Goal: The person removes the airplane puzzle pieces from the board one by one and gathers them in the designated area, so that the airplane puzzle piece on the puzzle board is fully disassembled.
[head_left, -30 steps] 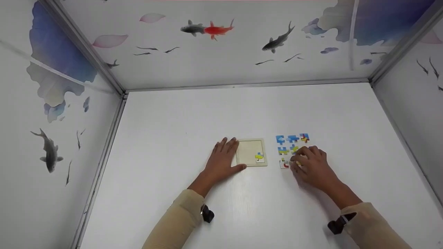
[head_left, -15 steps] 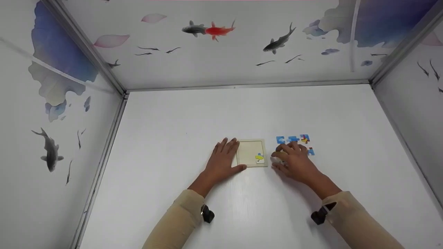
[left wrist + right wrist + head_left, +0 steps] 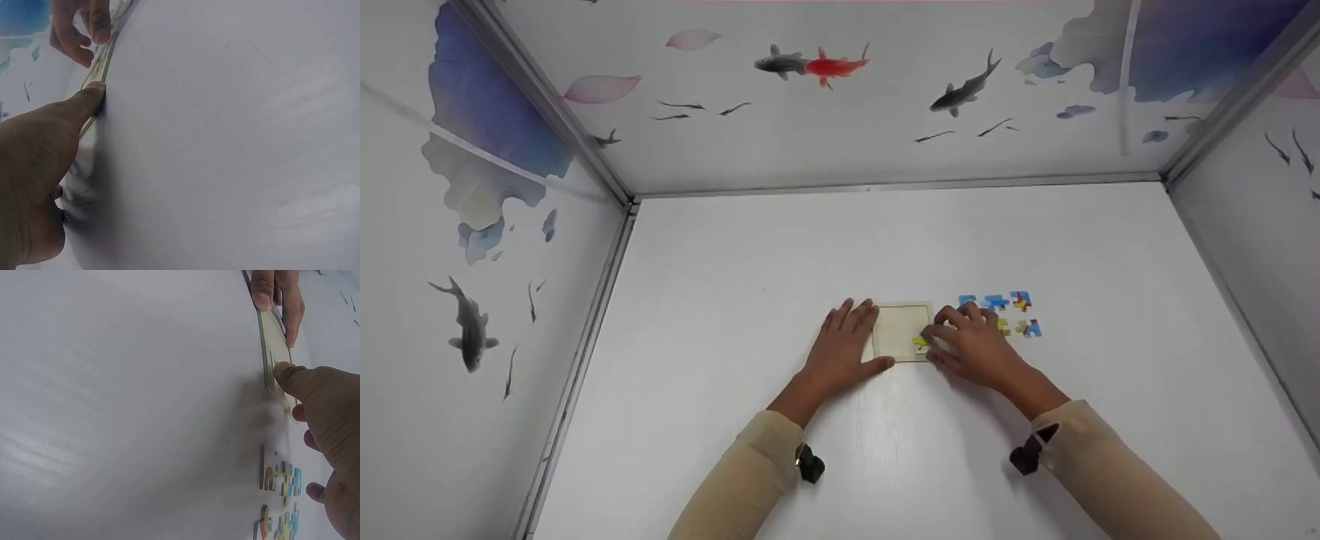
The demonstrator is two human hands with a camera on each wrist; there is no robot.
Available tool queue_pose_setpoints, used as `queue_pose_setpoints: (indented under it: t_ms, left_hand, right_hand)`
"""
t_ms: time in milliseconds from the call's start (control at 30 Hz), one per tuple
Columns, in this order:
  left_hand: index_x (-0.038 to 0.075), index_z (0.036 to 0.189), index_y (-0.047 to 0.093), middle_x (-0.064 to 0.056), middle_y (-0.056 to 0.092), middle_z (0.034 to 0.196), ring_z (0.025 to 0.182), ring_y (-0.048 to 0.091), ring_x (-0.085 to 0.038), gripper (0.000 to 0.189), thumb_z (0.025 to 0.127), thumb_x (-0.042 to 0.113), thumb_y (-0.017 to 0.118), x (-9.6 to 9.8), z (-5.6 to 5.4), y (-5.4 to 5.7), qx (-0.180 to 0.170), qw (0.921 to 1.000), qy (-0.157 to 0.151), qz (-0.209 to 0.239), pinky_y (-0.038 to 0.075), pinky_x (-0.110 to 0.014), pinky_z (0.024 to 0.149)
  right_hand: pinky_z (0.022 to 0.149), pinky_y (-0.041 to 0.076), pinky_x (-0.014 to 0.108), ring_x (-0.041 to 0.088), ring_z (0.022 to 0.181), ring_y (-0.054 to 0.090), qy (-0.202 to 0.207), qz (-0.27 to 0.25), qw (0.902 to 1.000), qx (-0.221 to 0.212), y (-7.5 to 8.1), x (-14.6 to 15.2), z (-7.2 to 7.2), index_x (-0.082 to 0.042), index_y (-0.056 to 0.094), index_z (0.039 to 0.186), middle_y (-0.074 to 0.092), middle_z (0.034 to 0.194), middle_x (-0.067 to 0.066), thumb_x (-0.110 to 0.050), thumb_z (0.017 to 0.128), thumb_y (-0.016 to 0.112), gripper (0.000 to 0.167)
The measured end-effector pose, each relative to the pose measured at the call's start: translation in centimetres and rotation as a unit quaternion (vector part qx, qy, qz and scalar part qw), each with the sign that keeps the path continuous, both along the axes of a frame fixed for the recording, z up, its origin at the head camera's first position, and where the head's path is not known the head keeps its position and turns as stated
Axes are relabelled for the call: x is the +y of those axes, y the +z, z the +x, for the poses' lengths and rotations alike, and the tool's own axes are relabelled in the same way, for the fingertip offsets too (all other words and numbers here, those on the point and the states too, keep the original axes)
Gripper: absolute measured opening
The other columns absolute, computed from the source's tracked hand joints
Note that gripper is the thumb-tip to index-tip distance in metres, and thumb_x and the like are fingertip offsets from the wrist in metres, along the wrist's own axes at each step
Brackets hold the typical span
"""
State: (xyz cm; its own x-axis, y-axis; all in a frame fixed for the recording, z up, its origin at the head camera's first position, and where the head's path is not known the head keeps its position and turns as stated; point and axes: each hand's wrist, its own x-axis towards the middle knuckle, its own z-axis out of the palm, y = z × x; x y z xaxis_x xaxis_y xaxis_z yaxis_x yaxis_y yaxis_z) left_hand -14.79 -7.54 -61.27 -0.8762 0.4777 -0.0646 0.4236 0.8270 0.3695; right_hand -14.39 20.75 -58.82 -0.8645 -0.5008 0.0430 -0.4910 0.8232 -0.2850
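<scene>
A shallow wooden puzzle tray (image 3: 901, 330) lies on the white table between the two hands. My left hand (image 3: 840, 337) steadies its left side, fingers straight, with the thumb (image 3: 90, 101) on the near edge. One yellow, blue and white puzzle piece (image 3: 919, 342) sits in the tray's near right corner. Over that corner is my right hand (image 3: 971, 345), fingers bent, with its index fingertip at the piece. In the right wrist view the right thumb (image 3: 289, 377) touches the tray's corner area. Whether the fingers pinch a piece is hidden.
Right of the tray, several loose puzzle pieces (image 3: 996, 302) lie in rows, partly hidden by the right hand. In the right wrist view, nearer pieces (image 3: 269, 477) show red and white. White walls (image 3: 885, 142) with printed fish enclose the table at the back and sides.
My right hand has moved left, from over the loose pieces to the tray's right edge, uncovering pieces on the right. The left hand and tray have stayed in place.
</scene>
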Motion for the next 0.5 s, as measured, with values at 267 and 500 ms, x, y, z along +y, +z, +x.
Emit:
queue_pose_setpoints:
  t_ms: [267,500]
  left_hand:
    - [0.012,0.176,0.026,-0.006,0.023,0.183,0.171,0.012,-0.033,0.098,0.105,0.072,0.057,-0.05,0.05,-0.01,-0.02,0.9998,0.002,0.008,0.012,-0.053,0.137]
    - [0.01,0.175,0.029,-0.008,0.027,0.182,0.17,0.015,-0.035,0.098,0.105,0.071,0.058,-0.1,0.07,0.1,-0.007,0.9999,0.0,0.013,0.015,-0.054,0.136]
  right_hand:
    - [0.102,0.046,0.073,0.033,0.116,0.052,0.031,-0.006,0.9994,0.011,-0.3,-0.65,-0.4,-0.021,0.079,0.132,0.062,0.126,0.007,-0.035,0.1,0.083,0.035]
    - [0.102,0.045,0.073,0.035,0.116,0.051,0.027,-0.011,0.9996,0.007,-0.23,-1.09,-0.6,-0.02,0.077,0.134,0.061,0.128,0.01,-0.032,0.097,0.087,0.04]
